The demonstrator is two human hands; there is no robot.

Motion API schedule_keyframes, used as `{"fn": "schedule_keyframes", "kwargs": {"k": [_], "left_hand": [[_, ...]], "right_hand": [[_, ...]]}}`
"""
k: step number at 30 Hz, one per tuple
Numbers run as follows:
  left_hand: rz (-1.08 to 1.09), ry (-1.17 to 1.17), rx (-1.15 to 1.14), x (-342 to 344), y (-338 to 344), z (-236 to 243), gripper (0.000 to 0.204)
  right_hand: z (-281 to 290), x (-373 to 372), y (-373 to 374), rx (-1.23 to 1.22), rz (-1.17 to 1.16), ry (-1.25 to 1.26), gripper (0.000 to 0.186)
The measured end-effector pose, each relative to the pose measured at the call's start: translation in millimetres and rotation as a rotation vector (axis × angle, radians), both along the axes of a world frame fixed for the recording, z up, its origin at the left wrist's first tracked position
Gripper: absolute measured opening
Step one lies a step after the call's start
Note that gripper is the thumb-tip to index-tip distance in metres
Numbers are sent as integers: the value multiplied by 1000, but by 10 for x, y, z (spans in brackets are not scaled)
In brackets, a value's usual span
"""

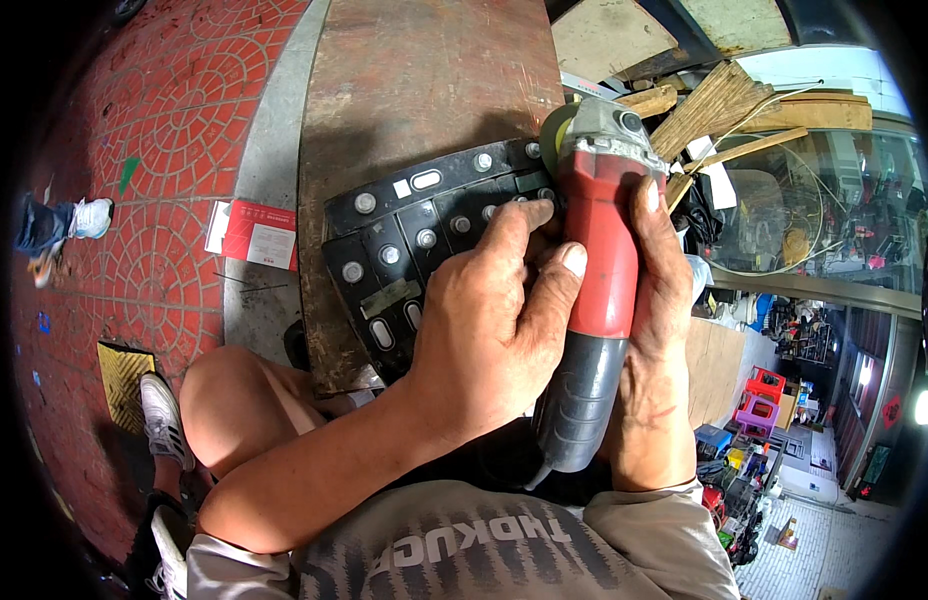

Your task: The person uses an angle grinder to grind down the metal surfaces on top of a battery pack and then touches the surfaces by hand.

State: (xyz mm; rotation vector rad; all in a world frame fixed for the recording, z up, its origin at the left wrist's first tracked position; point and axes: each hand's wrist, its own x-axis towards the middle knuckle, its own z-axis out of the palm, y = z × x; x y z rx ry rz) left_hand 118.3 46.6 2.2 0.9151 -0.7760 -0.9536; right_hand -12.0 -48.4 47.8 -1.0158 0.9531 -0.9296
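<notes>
The right hand [661,285] clasps the red grinder [598,262], thumb along its side. The left hand [489,315] curls beside it (whether pinching anything, I cannot tell).

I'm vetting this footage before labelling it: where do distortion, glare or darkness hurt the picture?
Head view: the rim falls to black; the brown tabletop's left edge bows; a lamp glares white at far right; beneath the angle grinder's handle, detail sinks into shadow; grinder and left hand look reasonably sharp.
</notes>
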Motion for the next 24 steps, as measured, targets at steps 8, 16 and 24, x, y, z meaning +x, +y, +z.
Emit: {"fn": "schedule_keyframes", "kwargs": {"k": [8, 16, 24], "left_hand": [[-2, 26, -10, -6, -2, -9, 34], [-10, 33, 4, 13, 17, 12, 34], [26, -8, -23, -59, -29, -92, 34]], "right_hand": [[89, 32, 34, 56, 25, -13, 58], [65, 5, 21, 57, 54, -26, 60], [-24, -21, -8, 0, -14, 2, 64]]}}
